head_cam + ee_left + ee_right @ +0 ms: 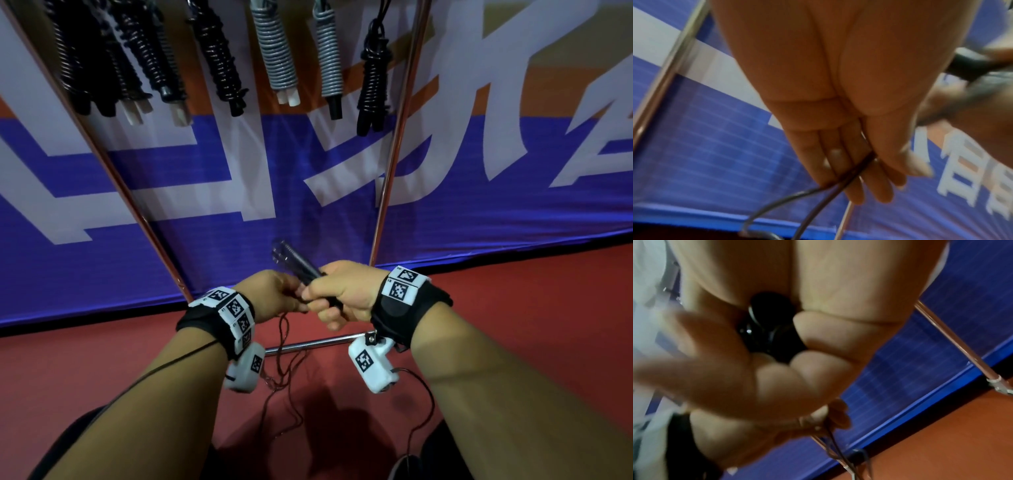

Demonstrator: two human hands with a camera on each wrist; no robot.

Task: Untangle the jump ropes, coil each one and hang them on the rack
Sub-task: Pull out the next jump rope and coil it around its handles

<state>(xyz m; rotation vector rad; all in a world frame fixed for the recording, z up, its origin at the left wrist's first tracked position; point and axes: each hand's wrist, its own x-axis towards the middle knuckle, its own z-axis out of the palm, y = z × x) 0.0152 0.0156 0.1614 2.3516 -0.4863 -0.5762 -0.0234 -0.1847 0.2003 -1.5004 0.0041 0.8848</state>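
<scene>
Red floor (513, 308) is lying under the loose cord (284, 370), which the left hand (274, 294) is pinching to feed while the right hand (342, 294) is gripping both black handles (298, 263), presumably for coiling, with coiled ropes (274, 51) hanging on the far rack (394, 164).

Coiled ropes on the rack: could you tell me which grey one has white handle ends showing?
The left grey coil: white tips at its bottom. The right grey coil ends in a black handle.

Coiled ropes (219, 58) hang on the rack (394, 164), before the banner (479, 205).
</scene>
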